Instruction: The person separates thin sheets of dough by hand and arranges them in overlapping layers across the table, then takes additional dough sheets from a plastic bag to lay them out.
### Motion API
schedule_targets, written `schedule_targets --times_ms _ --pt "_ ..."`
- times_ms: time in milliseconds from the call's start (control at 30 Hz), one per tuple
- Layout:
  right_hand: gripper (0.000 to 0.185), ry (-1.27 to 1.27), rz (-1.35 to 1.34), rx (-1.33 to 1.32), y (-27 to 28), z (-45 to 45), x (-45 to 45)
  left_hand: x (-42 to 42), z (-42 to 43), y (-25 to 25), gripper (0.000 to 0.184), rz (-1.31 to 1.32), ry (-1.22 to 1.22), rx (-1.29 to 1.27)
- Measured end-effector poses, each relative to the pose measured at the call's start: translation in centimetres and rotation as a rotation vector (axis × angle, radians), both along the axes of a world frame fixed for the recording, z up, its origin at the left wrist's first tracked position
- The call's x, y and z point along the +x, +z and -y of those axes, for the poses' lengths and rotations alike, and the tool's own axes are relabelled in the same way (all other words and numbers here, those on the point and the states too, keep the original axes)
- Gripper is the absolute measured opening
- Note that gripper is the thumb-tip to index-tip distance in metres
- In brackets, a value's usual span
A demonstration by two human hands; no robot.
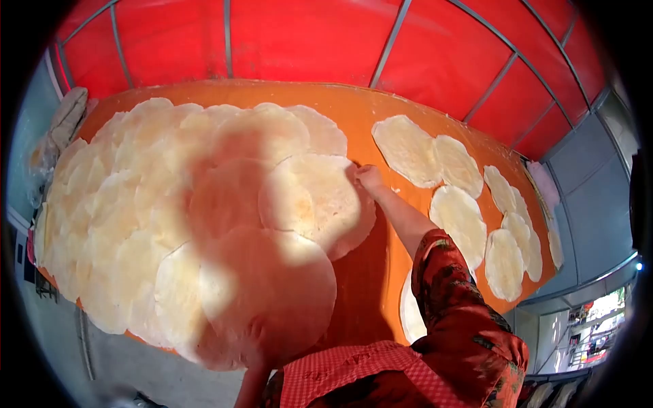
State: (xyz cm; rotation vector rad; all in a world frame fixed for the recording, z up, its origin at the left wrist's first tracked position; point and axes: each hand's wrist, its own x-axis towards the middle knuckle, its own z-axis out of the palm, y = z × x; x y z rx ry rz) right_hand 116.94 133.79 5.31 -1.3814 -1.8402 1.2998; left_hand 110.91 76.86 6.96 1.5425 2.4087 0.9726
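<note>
My right hand (369,178) reaches forward, its fingers pinched together at the upper right edge of a round, thin flatbread sheet (309,194). That sheet lies partly over others on an orange table (371,299). Low in the view, my left hand (255,348) is at the near edge of another large flatbread sheet (272,292). Shadow falls across this hand and blurs its fingers, so I cannot make out its grip. The shadow of my head and body darkens the middle sheets.
Many overlapping flatbread sheets (129,204) cover the table's left side. Several smaller, oval ones (459,217) lie to the right. A red panelled wall (306,41) with grey bars rises behind. Cloth and plastic (64,129) sit at the left end.
</note>
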Motion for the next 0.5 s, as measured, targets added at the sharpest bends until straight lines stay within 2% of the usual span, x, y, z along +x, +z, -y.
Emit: schedule_targets --times_ms 67,133,233,267,300,367,433,500 --pt "0.007 -0.026 0.153 0.220 -1.9 -6.2 -0.7 0.2 -1.0 -0.6 0.036 0.008 0.020 -0.012" --pt "0.013 -0.083 0.260 0.431 -4.2 -11.1 -2.7 0.3 0.0 -4.9 0.038 -0.017 0.011 -0.002" --pt "0.024 -0.102 0.366 0.133 0.2 -10.0 -6.2 0.8 -0.2 -5.1 0.038 0.008 0.069 -0.059" --pt "0.021 -0.107 0.328 0.086 -2.0 -12.1 -7.5 0.9 -0.5 -5.0 0.038 0.020 0.091 -0.080" --pt "0.019 -0.113 0.291 0.038 -1.8 -12.1 -8.9 1.0 -0.8 -4.9 0.038 0.031 0.107 -0.094" --pt "0.013 -0.097 0.027 -0.045 -0.3 -10.4 -9.7 1.1 -1.2 -5.1 0.038 0.048 0.132 -0.118" --pt "0.012 -0.023 -0.051 -0.099 -4.6 -14.1 -10.8 1.1 -1.5 -5.2 0.038 0.059 0.149 -0.134" --pt "0.012 -0.012 -0.108 -0.121 -5.4 -15.2 -11.8 1.1 -1.5 -5.3 0.038 0.066 0.158 -0.144"
